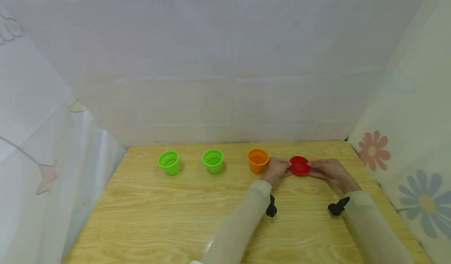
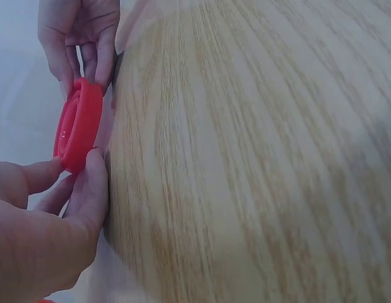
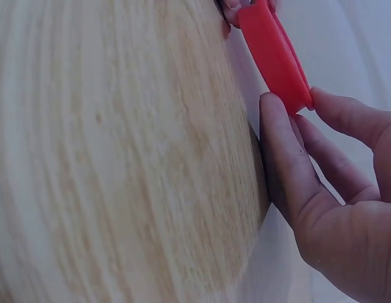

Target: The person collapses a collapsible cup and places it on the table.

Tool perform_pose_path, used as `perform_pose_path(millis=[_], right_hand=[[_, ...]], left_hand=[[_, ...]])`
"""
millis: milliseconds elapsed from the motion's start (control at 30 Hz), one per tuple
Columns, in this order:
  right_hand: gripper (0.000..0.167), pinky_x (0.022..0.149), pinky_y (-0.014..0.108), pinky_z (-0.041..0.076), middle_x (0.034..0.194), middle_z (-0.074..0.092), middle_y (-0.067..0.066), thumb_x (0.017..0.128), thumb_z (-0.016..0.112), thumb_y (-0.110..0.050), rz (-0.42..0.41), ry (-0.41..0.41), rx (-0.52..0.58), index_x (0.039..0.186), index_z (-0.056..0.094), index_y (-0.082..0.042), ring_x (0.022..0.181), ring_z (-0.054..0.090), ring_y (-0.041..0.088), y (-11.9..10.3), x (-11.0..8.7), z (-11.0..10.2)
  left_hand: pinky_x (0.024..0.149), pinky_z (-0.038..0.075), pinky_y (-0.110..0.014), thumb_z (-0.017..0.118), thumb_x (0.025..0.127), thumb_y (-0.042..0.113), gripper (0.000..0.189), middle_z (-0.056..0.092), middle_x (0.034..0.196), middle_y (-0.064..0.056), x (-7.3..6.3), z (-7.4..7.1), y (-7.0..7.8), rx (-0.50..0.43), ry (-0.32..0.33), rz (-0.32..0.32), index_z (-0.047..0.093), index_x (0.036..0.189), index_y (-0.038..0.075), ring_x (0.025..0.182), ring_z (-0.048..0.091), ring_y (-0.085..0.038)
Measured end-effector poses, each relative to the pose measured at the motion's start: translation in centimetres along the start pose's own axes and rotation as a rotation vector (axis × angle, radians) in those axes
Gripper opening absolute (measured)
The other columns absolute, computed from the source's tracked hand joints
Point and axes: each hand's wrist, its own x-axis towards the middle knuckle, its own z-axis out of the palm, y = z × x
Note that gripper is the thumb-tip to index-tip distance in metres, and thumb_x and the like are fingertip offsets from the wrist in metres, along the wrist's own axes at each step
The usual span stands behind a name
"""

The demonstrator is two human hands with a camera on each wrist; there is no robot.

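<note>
One red disc (image 1: 300,166) is shallow, round and concentrically ringed.

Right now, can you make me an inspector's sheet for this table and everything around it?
Surface: wooden table, striped grain showing.
Job's things: flat red disc; orange cup and two green cups standing in a row.
Clutter: nothing seen.
Hands: left hand and right hand pinch the disc from opposite sides with their fingers.
Cables: nothing seen.
Surroundings: pale sheets behind and beside, flowers on the right one.
</note>
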Motion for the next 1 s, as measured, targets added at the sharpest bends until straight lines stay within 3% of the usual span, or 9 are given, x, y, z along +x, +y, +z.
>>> perform_pose_path(millis=[100, 200, 333, 500, 667, 767, 900, 1000], right_hand=[[0.065, 0.093, 0.032, 0.066, 0.099, 0.076, -0.009, 0.103, 0.070, -0.015, -0.004, 0.024, -0.043, 0.151, 0.041, 0.017, 0.091, 0.078, 0.008, 0.0, 0.0, 0.4], [0.062, 0.091, 0.031, 0.067, 0.098, 0.075, -0.010, 0.103, 0.069, -0.015, -0.005, 0.053, -0.094, 0.150, 0.043, 0.017, 0.088, 0.078, 0.007, 0.0, -0.1, 0.6], [0.054, 0.085, 0.030, 0.068, 0.098, 0.079, -0.003, 0.104, 0.067, -0.016, -0.037, 0.084, -0.232, 0.145, 0.051, 0.016, 0.084, 0.079, 0.008, -0.1, 0.0, 0.6], [0.046, 0.077, 0.029, 0.069, 0.097, 0.082, 0.006, 0.103, 0.068, -0.018, -0.087, 0.131, -0.378, 0.135, 0.062, 0.014, 0.080, 0.078, 0.010, -0.5, 0.3, 1.2], [0.044, 0.074, 0.029, 0.068, 0.089, 0.081, 0.005, 0.103, 0.068, -0.017, -0.061, 0.142, -0.413, 0.133, 0.063, 0.015, 0.075, 0.078, 0.010, -0.5, 0.3, 1.7], [0.044, 0.073, 0.029, 0.068, 0.090, 0.081, 0.008, 0.104, 0.067, -0.017, -0.086, 0.143, -0.447, 0.132, 0.064, 0.016, 0.076, 0.077, 0.010, -0.7, -0.2, 1.6], [0.042, 0.075, 0.028, 0.068, 0.102, 0.081, 0.018, 0.104, 0.065, -0.017, -0.137, 0.158, -0.497, 0.130, 0.065, 0.016, 0.080, 0.077, 0.010, -1.3, -1.0, 1.2], [0.043, 0.078, 0.028, 0.068, 0.117, 0.077, 0.024, 0.105, 0.064, -0.019, -0.160, 0.171, -0.525, 0.132, 0.064, 0.014, 0.086, 0.078, 0.011, -2.0, -1.5, 1.0]], left_hand=[[0.086, 0.069, -0.036, 0.072, 0.099, 0.006, 0.015, 0.080, 0.094, -0.017, 0.3, 0.0, -0.2, 0.066, 0.022, 0.019, 0.078, 0.109, -0.004, 0.095, 0.080, -0.031], [0.070, 0.068, -0.028, 0.075, 0.097, 0.008, 0.013, 0.081, 0.089, -0.015, 0.8, 0.3, -0.6, 0.142, 0.056, 0.064, 0.081, 0.105, -0.001, 0.085, 0.080, -0.028], [0.050, 0.057, -0.018, 0.080, 0.093, 0.009, 0.007, 0.080, 0.079, -0.010, 1.3, 0.8, -1.2, 0.224, 0.127, 0.121, 0.085, 0.095, 0.004, 0.070, 0.079, -0.025], [0.048, 0.051, -0.019, 0.080, 0.093, 0.010, 0.007, 0.078, 0.073, -0.009, 1.7, 0.8, -1.4, 0.250, 0.182, 0.143, 0.085, 0.090, 0.005, 0.067, 0.077, -0.026], [0.050, 0.049, -0.018, 0.073, 0.098, 0.007, 0.013, 0.077, 0.068, -0.008, 1.6, 0.5, -1.9, 0.268, 0.176, 0.156, 0.084, 0.092, 0.003, 0.056, 0.069, -0.016], [0.048, 0.042, -0.017, 0.067, 0.098, 0.003, 0.023, 0.069, 0.055, -0.002, 0.9, 0.5, -2.4, 0.333, 0.164, 0.205, 0.081, 0.080, -0.001, 0.046, 0.055, -0.009], [0.046, 0.037, -0.018, 0.065, 0.093, 0.001, 0.027, 0.062, 0.048, 0.004, -1.3, 0.2, -2.8, 0.392, 0.088, 0.266, 0.077, 0.070, -0.003, 0.043, 0.048, -0.006], [0.047, 0.040, -0.016, 0.069, 0.091, 0.002, 0.019, 0.066, 0.056, 0.003, -3.5, -0.7, -2.6, 0.414, -0.011, 0.311, 0.080, 0.076, -0.001, 0.050, 0.050, -0.003]])
